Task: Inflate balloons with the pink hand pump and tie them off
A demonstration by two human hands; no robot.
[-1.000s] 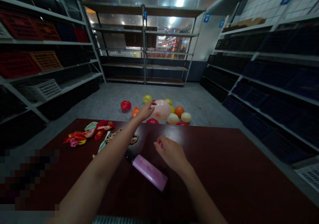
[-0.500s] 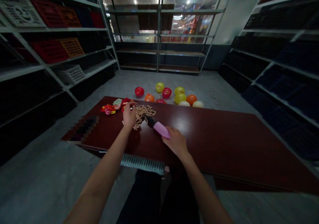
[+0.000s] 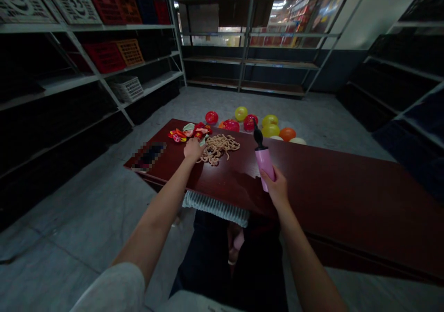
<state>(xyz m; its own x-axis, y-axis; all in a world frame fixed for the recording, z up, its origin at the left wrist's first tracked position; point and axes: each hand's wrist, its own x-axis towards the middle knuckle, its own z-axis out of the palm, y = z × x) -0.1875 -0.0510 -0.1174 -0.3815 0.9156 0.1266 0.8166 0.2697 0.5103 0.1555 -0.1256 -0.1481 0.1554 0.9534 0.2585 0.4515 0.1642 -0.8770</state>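
My right hand (image 3: 274, 182) is wrapped around a pink balloon pump (image 3: 264, 162), held nearly upright with its black nozzle pointing up. On the left, my left hand (image 3: 193, 150) is closed at the fingertips on a limp pale green balloon (image 3: 204, 141). Just behind that hand lies a heap of uninflated balloons (image 3: 180, 135) in red, orange, pink and pale green. A tangled pile of tan, cord-like strands (image 3: 220, 146) lies right beside my left fingers on the dark red table (image 3: 322, 178).
Inflated red, yellow, orange and white balloons (image 3: 270, 131) rest on the floor beyond the table. A blurred-out dark object (image 3: 151, 156) lies at the table's left end. Shelves with crates (image 3: 104, 55) stand left; more racks line the back and right.
My right hand has raised the pump from the tan strands, turning its nozzle upward. My left hand has shifted toward the near side of the balloon heap. The view has swung left and down.
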